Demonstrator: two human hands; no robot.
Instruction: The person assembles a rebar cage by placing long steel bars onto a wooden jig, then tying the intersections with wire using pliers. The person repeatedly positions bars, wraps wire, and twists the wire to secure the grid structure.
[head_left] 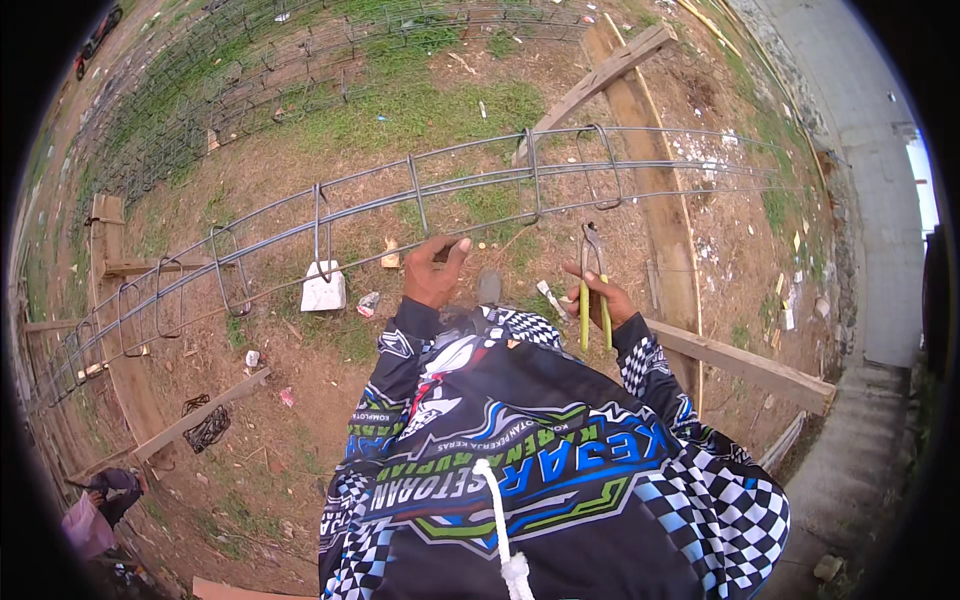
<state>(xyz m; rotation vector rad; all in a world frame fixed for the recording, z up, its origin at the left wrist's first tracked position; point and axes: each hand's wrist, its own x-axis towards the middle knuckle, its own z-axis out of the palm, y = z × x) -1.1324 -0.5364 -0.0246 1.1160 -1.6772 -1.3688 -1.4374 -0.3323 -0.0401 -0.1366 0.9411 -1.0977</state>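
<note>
My right hand (610,297) is closed around pincers (585,305) with yellow-green handles, their metal jaws pointing away from me. The jaws are just short of a long rebar cage (470,184) of thin steel bars and bent stirrups, which spans the view from left to right. My left hand (433,272) is at the near bar of this cage, fingers curled over it and thumb up beside them. Its fingertips are partly hidden. Between the two hands, a thin wire runs close to the near bar. Rectangular stirrups (532,180) stand spaced along the bars.
Wooden supports hold the cage, with a plank (640,190) at right and a post (120,290) at left. A white block (323,287) is below the bars. More rebar cages (230,80) lie on the grass behind. Dark wire coils (206,424) and a person (100,510) are at lower left.
</note>
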